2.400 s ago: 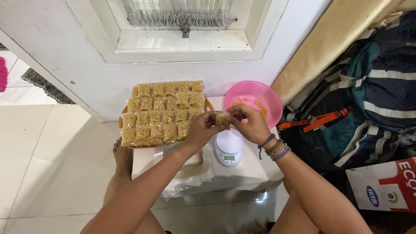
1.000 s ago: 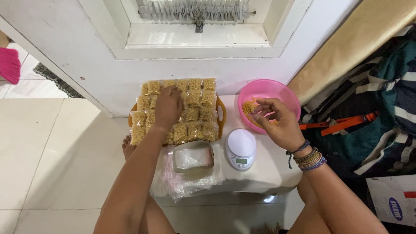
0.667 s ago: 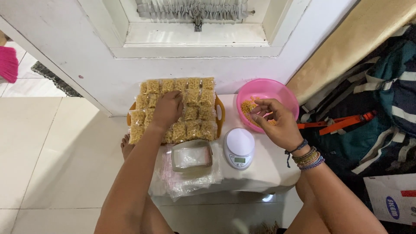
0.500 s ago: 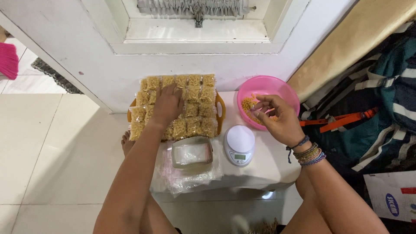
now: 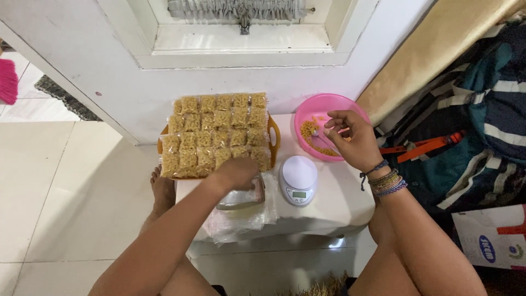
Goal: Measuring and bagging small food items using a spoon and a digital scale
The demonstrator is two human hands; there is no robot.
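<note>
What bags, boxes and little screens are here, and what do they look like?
Snack packets: small clear bags of yellow bits, in rows on the orange tray, behind the left hand.
Empty clear bags: loose pile on the white table, under the left hand.
Kitchen scale: white, round top, small grey screen in front.
Printed package: white with blue and red, bottom right.
Pink bowl: under the right hand.

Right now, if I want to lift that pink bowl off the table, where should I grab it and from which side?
Probably the near rim of the pink bowl, from above on the side by the scale. The rim is bare there, while the right hand covers the right edge and the tray of packets crowds the left.
</note>
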